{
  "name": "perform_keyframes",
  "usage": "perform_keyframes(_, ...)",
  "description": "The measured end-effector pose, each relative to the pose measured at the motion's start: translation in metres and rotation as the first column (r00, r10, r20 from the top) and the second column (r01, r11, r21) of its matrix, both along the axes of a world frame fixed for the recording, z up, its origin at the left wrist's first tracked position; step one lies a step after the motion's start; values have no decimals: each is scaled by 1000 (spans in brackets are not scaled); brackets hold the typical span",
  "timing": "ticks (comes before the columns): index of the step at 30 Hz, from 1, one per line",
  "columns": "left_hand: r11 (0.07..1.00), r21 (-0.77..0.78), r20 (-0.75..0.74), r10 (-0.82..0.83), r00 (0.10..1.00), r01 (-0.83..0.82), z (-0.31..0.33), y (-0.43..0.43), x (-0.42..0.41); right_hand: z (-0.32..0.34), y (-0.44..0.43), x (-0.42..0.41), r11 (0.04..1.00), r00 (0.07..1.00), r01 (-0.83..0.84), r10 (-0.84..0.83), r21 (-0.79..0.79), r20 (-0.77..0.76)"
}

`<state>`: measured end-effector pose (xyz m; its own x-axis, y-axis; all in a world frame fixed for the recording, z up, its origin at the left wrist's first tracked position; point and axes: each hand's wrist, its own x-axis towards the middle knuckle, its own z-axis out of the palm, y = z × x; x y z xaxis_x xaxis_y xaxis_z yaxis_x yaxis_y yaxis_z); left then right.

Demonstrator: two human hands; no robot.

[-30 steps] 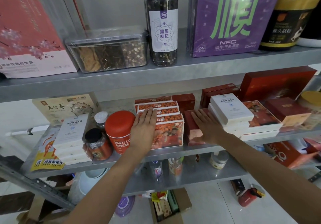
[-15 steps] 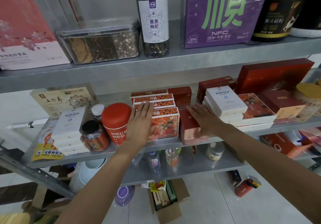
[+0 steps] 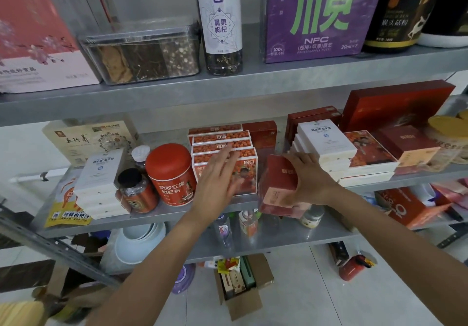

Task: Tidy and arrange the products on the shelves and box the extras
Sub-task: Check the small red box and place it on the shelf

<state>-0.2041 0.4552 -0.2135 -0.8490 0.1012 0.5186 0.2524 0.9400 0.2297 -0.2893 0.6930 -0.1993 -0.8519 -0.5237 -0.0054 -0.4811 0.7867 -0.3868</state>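
My right hand (image 3: 307,179) grips a dark red box (image 3: 277,181) and holds it out past the front edge of the middle shelf (image 3: 177,210), tilted forward. My left hand (image 3: 219,176) hovers with straight fingers in front of a row of orange berry-print boxes (image 3: 222,146) and holds nothing. A red round tin (image 3: 171,173) stands just left of that row. White boxes (image 3: 325,139) are stacked on flat printed boxes right of my right hand.
A cardboard box (image 3: 243,287) with packets stands open on the floor below. The upper shelf carries a clear tub (image 3: 141,54), a tall bottle (image 3: 219,22) and a purple box (image 3: 321,14). White boxes (image 3: 101,173) and small jars (image 3: 138,191) fill the middle shelf's left.
My right hand has taken hold of the dark red box and pulled it forward off the shelf. My left hand has lifted off the orange boxes.
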Motion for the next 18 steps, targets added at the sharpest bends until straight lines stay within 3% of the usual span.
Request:
perform_keyframes(2, 975, 179, 116, -150, 982, 128, -2, 13, 12, 10, 13, 9, 995, 997, 39, -33, -92, 66)
perform_keyframes(5, 842, 523, 412, -384, 827, 130, 4, 39, 23, 25, 28, 24, 974, 976, 48, 1, -223, 216)
perform_keyframes(8, 598, 795, 358, -594, 720, 99, 9, 56, 28, 39, 36, 36, 920, 916, 17, 143, -392, 375)
perform_keyframes(11, 429, 903, 292, -577, 763, -22, 12, 63, 36, 45, 39, 43, 879, 847, 65, 201, -473, 491)
perform_keyframes(14, 127, 961, 276, -536, 798, -247, 8, 67, 46, 44, 38, 44, 815, 825, 178, 181, -551, 535)
perform_keyframes(18, -167, 906, 253, -521, 815, -389, -3, 65, 55, 20, 43, 61, 467, 741, 497, 211, -732, 638)
